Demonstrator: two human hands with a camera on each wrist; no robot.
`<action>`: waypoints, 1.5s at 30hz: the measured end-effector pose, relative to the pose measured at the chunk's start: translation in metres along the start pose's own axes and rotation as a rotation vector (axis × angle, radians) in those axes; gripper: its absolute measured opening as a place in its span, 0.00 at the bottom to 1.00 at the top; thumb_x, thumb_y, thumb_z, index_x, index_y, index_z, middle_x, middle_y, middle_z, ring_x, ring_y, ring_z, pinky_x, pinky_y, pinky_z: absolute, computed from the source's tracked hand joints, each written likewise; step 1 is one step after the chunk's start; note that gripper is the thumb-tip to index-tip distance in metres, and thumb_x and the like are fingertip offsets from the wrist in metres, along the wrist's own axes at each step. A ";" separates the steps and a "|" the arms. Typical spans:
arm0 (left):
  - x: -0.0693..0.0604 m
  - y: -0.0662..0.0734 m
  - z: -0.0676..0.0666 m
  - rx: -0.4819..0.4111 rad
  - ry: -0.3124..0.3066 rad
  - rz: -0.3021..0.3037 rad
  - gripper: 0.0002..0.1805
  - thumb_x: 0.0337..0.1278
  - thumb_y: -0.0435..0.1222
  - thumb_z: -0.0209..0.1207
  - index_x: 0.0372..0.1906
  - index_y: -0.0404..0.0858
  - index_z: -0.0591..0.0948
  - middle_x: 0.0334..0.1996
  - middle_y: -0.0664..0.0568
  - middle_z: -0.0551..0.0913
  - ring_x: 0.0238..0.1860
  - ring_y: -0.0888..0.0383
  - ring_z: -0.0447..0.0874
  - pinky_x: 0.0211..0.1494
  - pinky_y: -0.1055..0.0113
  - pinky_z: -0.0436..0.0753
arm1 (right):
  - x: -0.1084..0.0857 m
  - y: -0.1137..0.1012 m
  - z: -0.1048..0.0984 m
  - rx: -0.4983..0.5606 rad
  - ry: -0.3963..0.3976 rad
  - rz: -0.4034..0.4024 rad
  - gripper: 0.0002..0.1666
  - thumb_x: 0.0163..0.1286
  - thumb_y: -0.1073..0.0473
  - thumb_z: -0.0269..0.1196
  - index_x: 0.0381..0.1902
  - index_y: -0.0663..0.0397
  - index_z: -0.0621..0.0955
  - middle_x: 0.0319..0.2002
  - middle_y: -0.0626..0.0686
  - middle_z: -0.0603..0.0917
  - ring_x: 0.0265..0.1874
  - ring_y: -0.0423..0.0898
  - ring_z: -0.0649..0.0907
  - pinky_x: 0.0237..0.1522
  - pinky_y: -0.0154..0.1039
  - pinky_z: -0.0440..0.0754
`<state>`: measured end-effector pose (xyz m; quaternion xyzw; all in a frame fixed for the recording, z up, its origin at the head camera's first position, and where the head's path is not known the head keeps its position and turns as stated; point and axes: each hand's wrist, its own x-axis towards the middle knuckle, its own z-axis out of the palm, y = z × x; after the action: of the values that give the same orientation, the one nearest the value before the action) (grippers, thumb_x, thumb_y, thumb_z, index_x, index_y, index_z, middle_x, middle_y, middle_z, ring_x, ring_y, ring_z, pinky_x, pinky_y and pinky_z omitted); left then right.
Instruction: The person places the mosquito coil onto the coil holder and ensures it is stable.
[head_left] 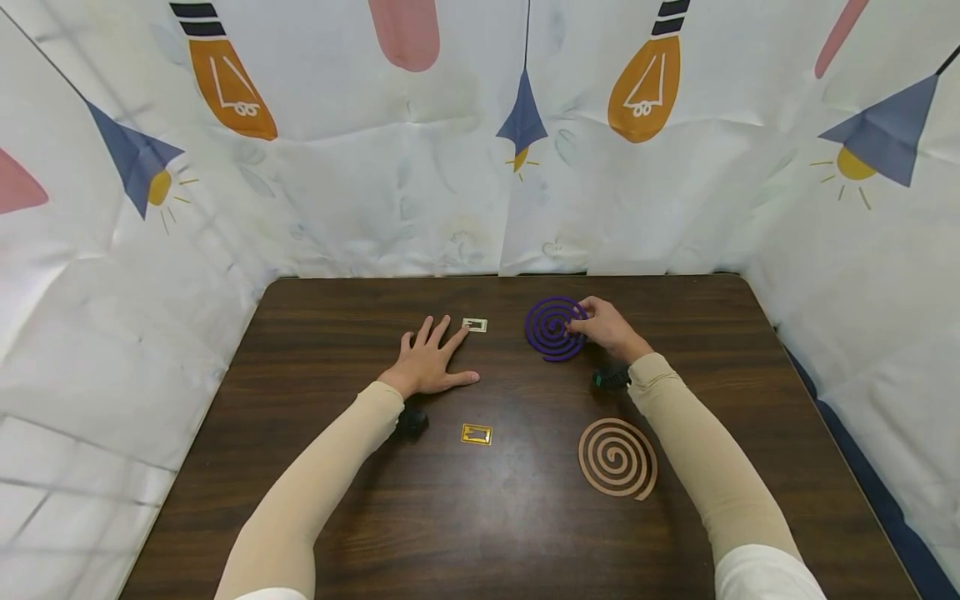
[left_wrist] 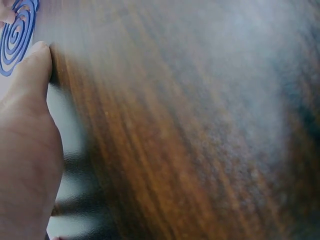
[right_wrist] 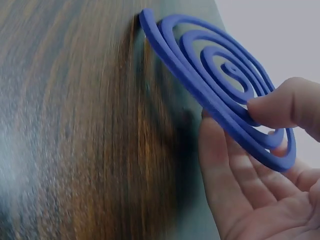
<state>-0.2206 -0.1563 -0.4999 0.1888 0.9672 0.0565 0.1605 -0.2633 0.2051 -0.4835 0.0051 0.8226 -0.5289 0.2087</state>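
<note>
My right hand [head_left: 609, 327] pinches a purple mosquito coil [head_left: 556, 327] by its right side, thumb on top and fingers beneath. In the right wrist view the coil [right_wrist: 212, 112] is tilted, with its outer end near or on the table; contact there is unclear. My left hand [head_left: 429, 362] is spread over the table, one fingertip at the left edge of a small silver coil stand [head_left: 482, 330]. Its thumb [left_wrist: 35, 70] shows in the left wrist view, where part of the purple coil also appears.
A tan mosquito coil [head_left: 617, 456] lies flat near my right forearm. A small gold coil stand [head_left: 476, 441] lies nearer me, right of the left wrist. The dark wooden table [head_left: 480, 533] is bordered by printed white cloth [head_left: 450, 208] at the back and sides.
</note>
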 end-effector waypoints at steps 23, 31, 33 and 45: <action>0.001 -0.001 0.000 0.005 -0.036 -0.007 0.53 0.63 0.76 0.45 0.85 0.60 0.41 0.87 0.46 0.35 0.87 0.38 0.30 0.82 0.30 0.45 | 0.008 0.001 0.013 0.220 0.004 0.023 0.31 0.69 0.63 0.70 0.63 0.63 0.67 0.44 0.48 0.80 0.36 0.36 0.84 0.40 0.30 0.85; -0.002 0.001 -0.001 -0.004 -0.047 -0.012 0.53 0.64 0.75 0.46 0.85 0.60 0.40 0.87 0.46 0.34 0.87 0.38 0.28 0.82 0.30 0.44 | 0.010 -0.001 0.015 0.175 0.000 0.027 0.32 0.69 0.63 0.68 0.65 0.64 0.68 0.49 0.52 0.79 0.41 0.39 0.82 0.42 0.30 0.83; -0.001 0.001 -0.002 0.000 -0.050 -0.012 0.53 0.64 0.76 0.46 0.85 0.61 0.40 0.87 0.46 0.34 0.87 0.38 0.28 0.82 0.30 0.44 | 0.007 -0.005 0.015 0.166 -0.001 0.029 0.33 0.69 0.63 0.69 0.66 0.64 0.68 0.49 0.51 0.79 0.41 0.39 0.82 0.42 0.29 0.82; 0.000 -0.001 0.001 -0.021 -0.044 -0.009 0.54 0.63 0.76 0.47 0.85 0.59 0.40 0.87 0.46 0.34 0.87 0.38 0.28 0.81 0.30 0.44 | 0.001 -0.023 0.015 0.185 -0.003 0.027 0.28 0.68 0.63 0.71 0.60 0.66 0.72 0.42 0.48 0.79 0.38 0.40 0.80 0.40 0.30 0.81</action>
<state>-0.2206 -0.1573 -0.5005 0.1838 0.9636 0.0619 0.1841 -0.2646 0.1819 -0.4694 0.0347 0.7697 -0.5999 0.2155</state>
